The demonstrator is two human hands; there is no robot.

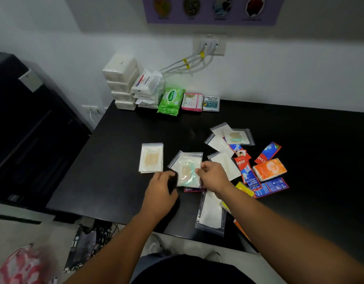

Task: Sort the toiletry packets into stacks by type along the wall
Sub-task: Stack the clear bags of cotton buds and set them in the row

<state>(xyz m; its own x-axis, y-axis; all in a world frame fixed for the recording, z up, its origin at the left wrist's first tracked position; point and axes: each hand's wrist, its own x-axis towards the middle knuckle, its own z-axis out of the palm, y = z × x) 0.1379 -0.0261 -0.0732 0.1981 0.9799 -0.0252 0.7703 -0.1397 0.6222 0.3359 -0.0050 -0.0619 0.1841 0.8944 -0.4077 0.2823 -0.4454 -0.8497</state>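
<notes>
On the black table [119,152], both hands meet at a clear zip packet [187,171] holding pale sticks and a mint-green piece. My right hand [213,177] pinches its right edge. My left hand [159,189] is curled at its left edge, where a dark gap hides the fingertips. A similar packet of sticks [151,157] lies alone to the left. Loose packets spread to the right: clear zip packets [226,144], red-and-blue toothpaste sachets [246,171] and an orange tissue pack [269,169]. Along the wall stand white soap bars [120,83], tissue packs [146,87], green wipes [171,100] and sachets [201,102].
A long clear packet of white sheets [210,214] lies by the near table edge under my right forearm. Cables [187,64] run from a wall socket above the stacks. A black cabinet [29,124] stands left of the table.
</notes>
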